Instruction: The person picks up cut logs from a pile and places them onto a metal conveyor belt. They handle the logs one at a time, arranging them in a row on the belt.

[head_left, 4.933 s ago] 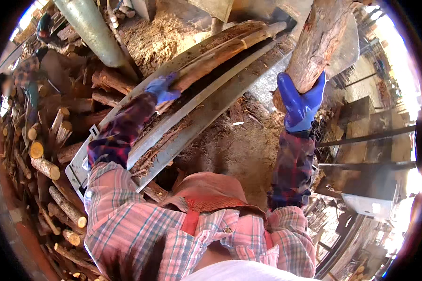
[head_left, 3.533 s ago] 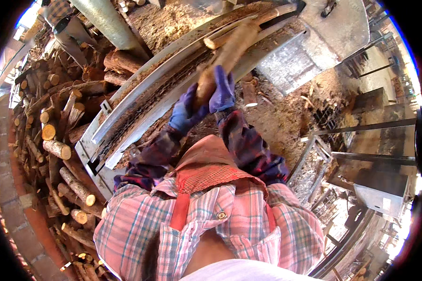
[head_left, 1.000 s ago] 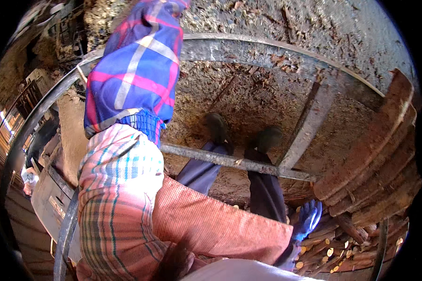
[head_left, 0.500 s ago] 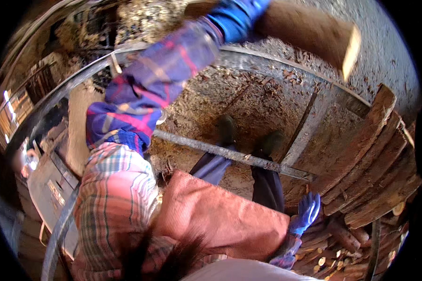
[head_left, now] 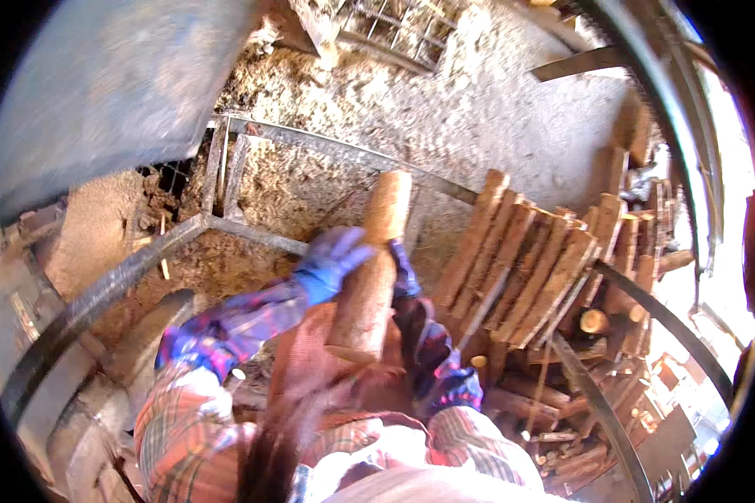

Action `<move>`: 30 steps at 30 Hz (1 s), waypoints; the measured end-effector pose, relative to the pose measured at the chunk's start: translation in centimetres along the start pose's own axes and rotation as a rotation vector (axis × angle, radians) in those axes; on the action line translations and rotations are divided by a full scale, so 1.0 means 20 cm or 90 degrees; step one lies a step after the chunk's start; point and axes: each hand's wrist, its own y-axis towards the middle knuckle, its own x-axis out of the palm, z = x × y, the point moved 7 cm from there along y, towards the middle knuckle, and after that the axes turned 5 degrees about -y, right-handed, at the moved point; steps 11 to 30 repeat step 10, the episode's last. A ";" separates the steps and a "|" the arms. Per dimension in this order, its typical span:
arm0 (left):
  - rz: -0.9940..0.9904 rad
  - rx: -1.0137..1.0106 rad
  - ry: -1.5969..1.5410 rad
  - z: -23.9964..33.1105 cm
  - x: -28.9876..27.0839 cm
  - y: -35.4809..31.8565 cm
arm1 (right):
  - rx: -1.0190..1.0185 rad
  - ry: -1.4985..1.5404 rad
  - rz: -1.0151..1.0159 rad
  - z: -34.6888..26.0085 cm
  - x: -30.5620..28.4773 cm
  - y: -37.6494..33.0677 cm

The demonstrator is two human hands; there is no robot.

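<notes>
A short, thick log (head_left: pixel 363 306) stands out in front of my body, tilted, its lower end over the reddish-brown apron (head_left: pixel 295 339). On its left side lies my left hand (head_left: pixel 331 258) in a blue glove, with the fingers reaching onto the bark. My right hand (head_left: pixel 403 272), also gloved, is pressed to the log's right side; part of its fingers is hidden behind the wood. The log is held between both hands.
Several split logs (head_left: pixel 520 260) stand stacked at the right, with more wood below them. A metal rail (head_left: pixel 335 147) crosses ahead, and a curved bar (head_left: pixel 134 267) runs at the left. A large grey metal panel (head_left: pixel 117 80) fills the upper left. Wood chips (head_left: pixel 289 92) cover the ground.
My left hand and the log have come in from the far top to the middle. My right hand has moved up from the lower right onto the log. The view has swung right.
</notes>
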 end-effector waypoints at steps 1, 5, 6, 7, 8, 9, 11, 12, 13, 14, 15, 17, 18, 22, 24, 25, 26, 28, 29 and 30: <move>0.028 -0.005 0.117 0.17 -0.18 -0.08 | 0.055 -0.009 0.018 0.08 0.06 -0.10; 0.058 -0.390 -0.645 0.15 -0.20 -0.60 | 0.190 -0.095 0.042 0.35 0.07 -0.18; 0.024 -0.466 -0.603 0.26 -0.20 -0.75 | 0.241 -0.097 0.034 0.47 0.10 -0.25; 0.111 -0.455 -0.500 0.34 -0.18 -0.88 | 0.222 -0.167 -0.051 0.55 0.18 -0.31; 0.180 -0.446 -0.394 0.40 -0.15 -1.01 | 0.189 -0.224 -0.140 0.61 0.27 -0.38; 0.234 -0.440 -0.408 0.42 -0.14 -1.15 | 0.129 -0.307 -0.162 0.66 0.29 -0.48; 0.277 -0.434 -0.423 0.41 -0.08 -1.28 | 0.069 -0.390 -0.181 0.70 0.31 -0.57; 0.277 -0.434 -0.423 0.41 -0.08 -1.28 | 0.069 -0.390 -0.181 0.70 0.31 -0.57; 0.277 -0.434 -0.423 0.41 -0.08 -1.28 | 0.069 -0.390 -0.181 0.70 0.31 -0.57; 0.277 -0.434 -0.423 0.41 -0.08 -1.28 | 0.069 -0.390 -0.181 0.70 0.31 -0.57; 0.277 -0.434 -0.423 0.41 -0.08 -1.28 | 0.069 -0.390 -0.181 0.70 0.31 -0.57; 0.277 -0.434 -0.423 0.41 -0.08 -1.28 | 0.069 -0.390 -0.181 0.70 0.31 -0.57; 0.277 -0.434 -0.423 0.41 -0.08 -1.28 | 0.069 -0.390 -0.181 0.70 0.31 -0.57; 0.277 -0.434 -0.423 0.41 -0.08 -1.28 | 0.069 -0.390 -0.181 0.70 0.31 -0.57; 0.277 -0.434 -0.423 0.41 -0.08 -1.28 | 0.069 -0.390 -0.181 0.70 0.31 -0.57; 0.277 -0.434 -0.423 0.41 -0.08 -1.28 | 0.069 -0.390 -0.181 0.70 0.31 -0.57; 0.277 -0.434 -0.423 0.41 -0.08 -1.28 | 0.069 -0.390 -0.181 0.70 0.31 -0.57; 0.277 -0.434 -0.423 0.41 -0.08 -1.28 | 0.069 -0.390 -0.181 0.70 0.31 -0.57; 0.277 -0.434 -0.423 0.41 -0.08 -1.28 | 0.069 -0.390 -0.181 0.70 0.31 -0.57; 0.277 -0.434 -0.423 0.41 -0.08 -1.28 | 0.069 -0.390 -0.181 0.70 0.31 -0.57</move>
